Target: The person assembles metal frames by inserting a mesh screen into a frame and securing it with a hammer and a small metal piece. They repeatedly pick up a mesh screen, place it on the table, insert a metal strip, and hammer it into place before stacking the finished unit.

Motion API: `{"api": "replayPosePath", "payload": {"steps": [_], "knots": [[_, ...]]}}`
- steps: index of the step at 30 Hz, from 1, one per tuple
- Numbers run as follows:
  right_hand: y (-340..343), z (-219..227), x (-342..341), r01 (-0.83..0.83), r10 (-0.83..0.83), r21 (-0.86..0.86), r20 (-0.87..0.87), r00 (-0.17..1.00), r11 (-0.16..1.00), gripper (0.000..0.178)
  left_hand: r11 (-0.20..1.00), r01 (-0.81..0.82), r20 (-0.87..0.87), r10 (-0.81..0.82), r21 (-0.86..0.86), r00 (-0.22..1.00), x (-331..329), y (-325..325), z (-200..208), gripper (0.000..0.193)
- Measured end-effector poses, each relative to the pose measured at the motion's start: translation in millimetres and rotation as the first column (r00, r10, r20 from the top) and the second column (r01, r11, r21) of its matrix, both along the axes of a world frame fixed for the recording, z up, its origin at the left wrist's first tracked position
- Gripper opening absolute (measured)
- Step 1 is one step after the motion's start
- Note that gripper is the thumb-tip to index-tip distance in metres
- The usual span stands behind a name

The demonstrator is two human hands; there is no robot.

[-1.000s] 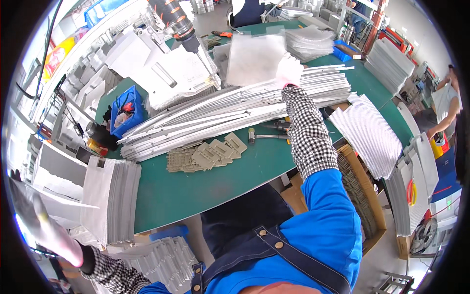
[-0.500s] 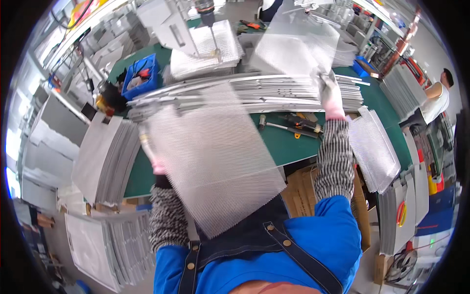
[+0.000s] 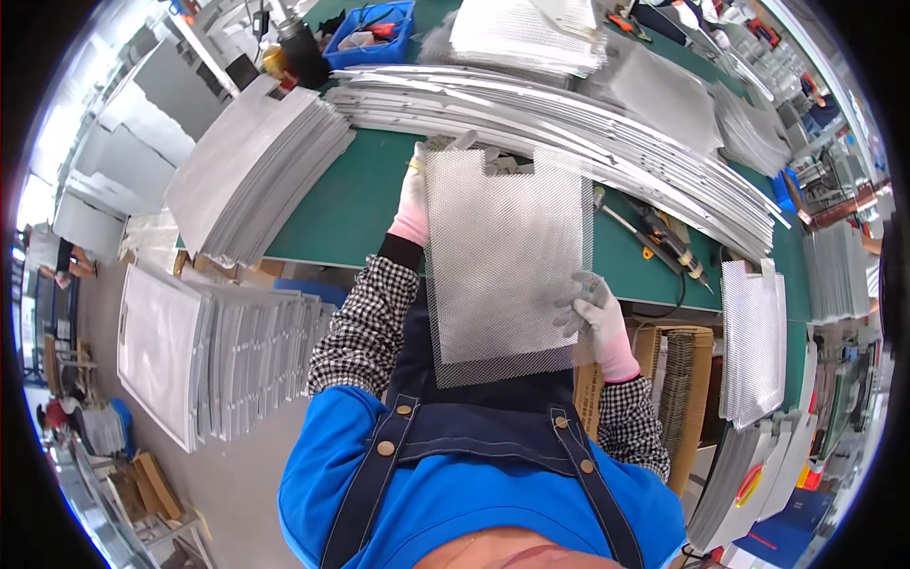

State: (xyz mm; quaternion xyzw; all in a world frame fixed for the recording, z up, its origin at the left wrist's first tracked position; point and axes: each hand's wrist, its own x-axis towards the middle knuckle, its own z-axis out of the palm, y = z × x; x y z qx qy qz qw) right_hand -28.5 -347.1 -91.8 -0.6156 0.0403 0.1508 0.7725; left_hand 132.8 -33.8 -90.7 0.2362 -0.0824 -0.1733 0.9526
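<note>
Upright before my apron hangs a silver mesh sheet with a square notch in its top edge. A second outline along its right and lower edges shows another mesh layer lying with it. My gloved left hand grips the upper left edge, its fingers partly behind the mesh. At the lower right edge my gloved right hand has its fingers curled round the sheet, some of them seen through the mesh.
On the green table lie long metal strips, a power tool and a blue bin. Stacked panels stand left, mesh sheets right. Below right is a cardboard box.
My right hand has come back from the far sheets to the lower right edge of the mesh. The held mesh now hangs upright, and my view has turned.
</note>
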Motion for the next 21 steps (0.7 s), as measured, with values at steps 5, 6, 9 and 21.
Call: {"api": "replayPosePath", "payload": {"steps": [5, 6, 9, 21], "knots": [[-5, -4, 3, -0.027, 0.025, -0.057, -0.035, 0.999, 0.998, 0.061, 0.994, 0.019, 0.004, -0.019, -0.107, 1.000, -8, 5, 1, 0.099], [-4, -1, 3, -0.030, 0.027, -0.064, -0.043, 0.999, 0.998, 0.061, 0.988, 0.036, -0.009, -0.037, -0.148, 0.999, -9, 6, 0, 0.101], [2, 6, 3, -0.024, 0.019, -0.083, -0.065, 0.998, 0.996, 0.061, 0.999, 0.032, 0.099, -0.028, -0.042, 0.995, 1, 9, -13, 0.090], [-44, 95, 169, 0.263, 0.185, -0.814, 0.407, 0.894, 0.518, 0.047, 0.997, 0.009, -0.094, -0.017, -0.083, 0.995, 2, 11, -31, 0.085]]}}
